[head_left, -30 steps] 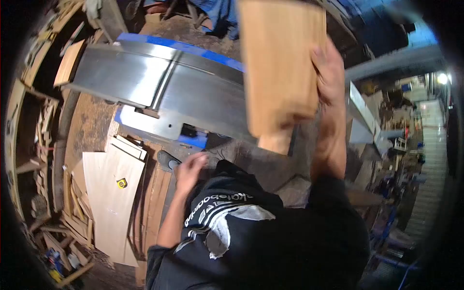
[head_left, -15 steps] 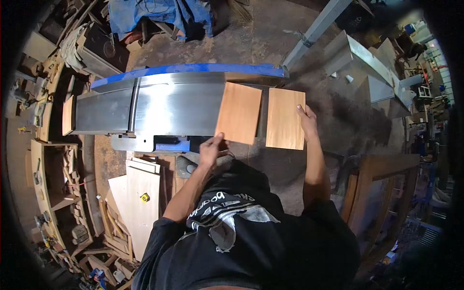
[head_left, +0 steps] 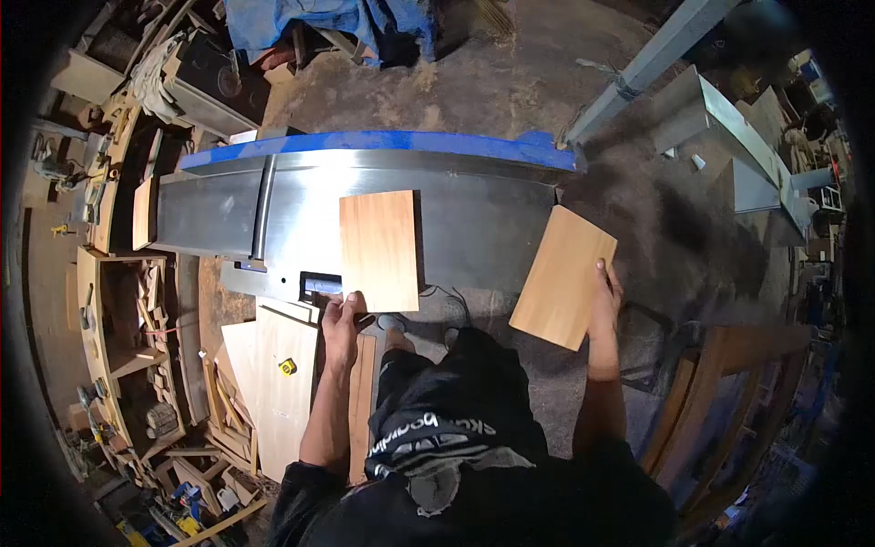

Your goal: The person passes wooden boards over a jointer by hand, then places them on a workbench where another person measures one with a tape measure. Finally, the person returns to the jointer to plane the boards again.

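Note:
A rectangular light wooden board (head_left: 379, 251) is gripped at its lower left corner by my left hand (head_left: 341, 330), above the front part of a long metal machine table (head_left: 483, 219). My right hand (head_left: 605, 305) grips the right edge of a second wooden board (head_left: 563, 278), which is tilted and lies off the table's right end. The two boards are apart. Along the table's far side runs a blue fence (head_left: 392, 140). A further small piece of wood (head_left: 143, 213) stands at the table's left end.
Pale panels (head_left: 284, 401) with a yellow tape measure (head_left: 288, 366) stand at the lower left, beside shelves (head_left: 114, 319) of offcuts. A grey post (head_left: 638, 77) rises behind the table's right end. Wooden frames (head_left: 729, 383) lean at the right. A blue tarp (head_left: 314, 25) hangs at the back.
My left hand has moved its board left along the table. The right board has shifted right and down and is now tilted. The two boards are farther apart, and the camera view has shifted.

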The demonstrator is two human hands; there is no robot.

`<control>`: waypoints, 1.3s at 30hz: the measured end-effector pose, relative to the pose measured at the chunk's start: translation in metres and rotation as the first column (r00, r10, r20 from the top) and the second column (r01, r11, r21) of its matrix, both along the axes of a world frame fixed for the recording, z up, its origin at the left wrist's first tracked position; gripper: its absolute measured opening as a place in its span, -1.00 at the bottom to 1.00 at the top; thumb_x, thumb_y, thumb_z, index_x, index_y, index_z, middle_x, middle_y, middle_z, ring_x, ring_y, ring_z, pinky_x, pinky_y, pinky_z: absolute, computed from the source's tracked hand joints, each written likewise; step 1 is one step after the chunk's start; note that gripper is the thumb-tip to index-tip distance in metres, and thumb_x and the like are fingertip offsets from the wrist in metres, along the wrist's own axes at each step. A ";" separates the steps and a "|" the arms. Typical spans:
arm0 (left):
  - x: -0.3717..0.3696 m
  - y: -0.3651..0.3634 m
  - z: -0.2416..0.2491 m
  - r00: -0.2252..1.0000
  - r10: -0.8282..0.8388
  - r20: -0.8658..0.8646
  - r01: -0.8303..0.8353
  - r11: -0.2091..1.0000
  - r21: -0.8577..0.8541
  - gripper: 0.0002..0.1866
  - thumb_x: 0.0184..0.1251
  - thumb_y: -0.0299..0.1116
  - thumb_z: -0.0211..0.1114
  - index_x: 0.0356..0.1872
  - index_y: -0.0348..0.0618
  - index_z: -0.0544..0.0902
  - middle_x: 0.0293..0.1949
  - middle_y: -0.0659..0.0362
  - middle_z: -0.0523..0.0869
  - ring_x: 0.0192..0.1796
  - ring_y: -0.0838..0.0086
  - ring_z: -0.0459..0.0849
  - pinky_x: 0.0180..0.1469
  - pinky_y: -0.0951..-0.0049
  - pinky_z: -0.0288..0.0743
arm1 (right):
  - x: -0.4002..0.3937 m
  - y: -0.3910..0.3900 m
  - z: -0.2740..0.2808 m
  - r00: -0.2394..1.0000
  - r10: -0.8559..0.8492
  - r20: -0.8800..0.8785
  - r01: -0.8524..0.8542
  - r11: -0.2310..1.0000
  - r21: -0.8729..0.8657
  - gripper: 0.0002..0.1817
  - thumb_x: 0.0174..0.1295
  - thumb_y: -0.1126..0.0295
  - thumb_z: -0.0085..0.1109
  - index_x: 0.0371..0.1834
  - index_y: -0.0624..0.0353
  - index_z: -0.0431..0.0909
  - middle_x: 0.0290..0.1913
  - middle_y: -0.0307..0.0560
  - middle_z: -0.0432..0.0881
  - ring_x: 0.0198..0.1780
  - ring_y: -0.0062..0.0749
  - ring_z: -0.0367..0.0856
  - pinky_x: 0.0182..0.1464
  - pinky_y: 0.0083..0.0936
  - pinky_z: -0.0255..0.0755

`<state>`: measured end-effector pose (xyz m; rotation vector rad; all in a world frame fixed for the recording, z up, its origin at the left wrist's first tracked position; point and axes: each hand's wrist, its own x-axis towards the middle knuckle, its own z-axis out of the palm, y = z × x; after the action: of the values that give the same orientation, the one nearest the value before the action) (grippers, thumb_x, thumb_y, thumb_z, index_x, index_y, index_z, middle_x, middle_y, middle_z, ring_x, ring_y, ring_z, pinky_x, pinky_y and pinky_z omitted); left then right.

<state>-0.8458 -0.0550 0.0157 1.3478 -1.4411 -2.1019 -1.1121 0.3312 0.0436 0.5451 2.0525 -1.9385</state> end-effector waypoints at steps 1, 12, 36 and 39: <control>-0.006 -0.001 -0.003 1.000 0.021 -0.022 -0.023 0.994 -0.107 -0.59 0.53 -0.18 0.27 0.16 -0.29 0.48 -0.13 0.08 0.65 -0.11 0.33 0.72 -0.10 0.26 0.67 | 0.001 -0.002 0.005 1.000 0.000 0.001 0.000 1.000 0.000 -0.43 0.49 0.09 0.17 0.39 0.26 0.45 0.20 0.00 0.62 0.19 -0.35 0.55 0.26 -0.38 0.39; -0.061 0.024 0.033 0.977 -0.200 0.075 0.212 0.945 -0.249 -0.40 0.51 -0.23 0.32 0.46 -0.28 0.42 -0.13 0.09 0.77 -0.13 0.54 0.66 -0.05 0.47 0.56 | -0.009 -0.101 -0.018 0.918 0.318 -0.237 -0.283 0.944 0.171 -0.44 0.40 0.45 0.27 0.44 0.19 0.33 0.08 0.12 0.71 0.06 -0.41 0.67 0.11 -0.47 0.52; -0.095 0.006 0.041 0.721 -0.159 0.674 0.692 0.134 -0.709 -0.69 0.45 0.00 0.21 -0.11 0.00 0.65 -0.31 -0.18 0.75 -0.24 -0.17 0.75 -0.24 -0.05 0.61 | -0.031 -0.155 -0.029 0.801 0.464 -0.377 -0.005 0.636 0.772 -0.37 0.27 0.08 0.31 0.32 0.26 0.51 0.12 0.27 0.54 0.22 0.18 0.48 0.31 -0.03 0.33; -0.100 0.000 0.033 0.649 -0.186 0.738 0.759 0.095 -0.644 -0.51 0.34 0.10 0.33 0.08 -0.06 0.66 -0.18 -0.17 0.73 -0.15 -0.12 0.77 -0.17 0.01 0.67 | -0.025 -0.152 -0.019 0.816 0.452 -0.360 -0.027 0.652 0.757 -0.37 0.28 0.08 0.30 0.32 0.23 0.51 0.10 0.26 0.53 0.22 0.18 0.48 0.30 -0.01 0.33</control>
<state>-0.9459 -0.0546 0.0491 0.8175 -3.0141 -0.4602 -1.1374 0.1794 0.0247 -0.2048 3.0619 -1.0895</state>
